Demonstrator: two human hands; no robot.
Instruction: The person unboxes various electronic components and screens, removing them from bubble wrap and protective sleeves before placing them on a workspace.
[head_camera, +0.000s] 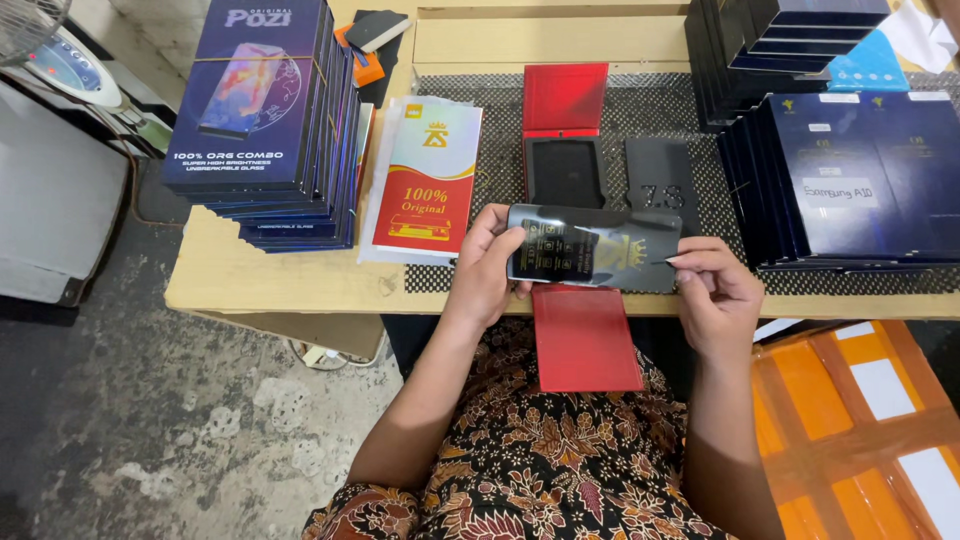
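— What's on that pale wooden tabletop (260, 280) she's sitting at?

— Biggest first: a tall stack of dark blue flat cardboard boxes (262, 120) at the far left, and a row of navy boxes stood on edge (860, 180) at the right, on a black-and-white mesh mat (700, 100). Smaller, in the middle, an open red hinged case with a black inset (565, 135), and a red-and-white glossy printed card (430, 180) beside the stack.

— And in her hands?

— A glossy black rectangular pouch with gold print (595, 248), held level just above the table's near edge. The left hand (485, 270) is closed on its left end, thumb on top. The right hand (715, 285) pinches the right edge with its fingertips.

— Anything below it?

— A flat red rectangular lid (585, 338) resting on her patterned lap, half under the table edge.

— How should she hold it, you think?

— By the edges only, I'd say, kept flat, no bending; that shiny film would likely take fingerprints.

— The room?

— Rough, stained concrete floor (200, 400), and orange-and-white sheets (860, 420) at her right.
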